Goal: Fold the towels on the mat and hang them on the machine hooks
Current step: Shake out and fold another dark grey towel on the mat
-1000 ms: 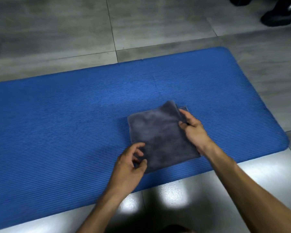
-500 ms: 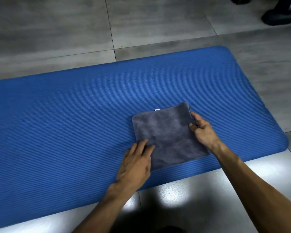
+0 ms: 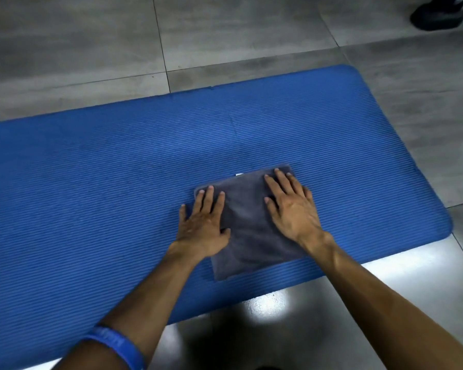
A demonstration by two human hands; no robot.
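A folded grey towel [image 3: 247,231] lies flat on the blue ribbed mat [image 3: 104,182], toward the mat's right end and near its front edge. My left hand [image 3: 202,222] presses on the towel's left side with straight fingers, the little finger on the mat. My right hand [image 3: 292,206] lies flat on the towel's right side, fingers spread and pointing away from me. A small white tag [image 3: 239,174] peeks out at the towel's far edge. No machine or hooks are in view.
Grey floor tiles [image 3: 225,30] surround the mat. A dark shoe [image 3: 439,14] of another person stands at the top right corner. A glossy strip of floor [image 3: 278,316] with a light reflection runs along the mat's front edge. A blue wristband [image 3: 118,345] sits on my left forearm.
Both hands let go of the towel's edges and moved onto its top, flattening out. The raised right corner now lies down and the towel is a flat square.
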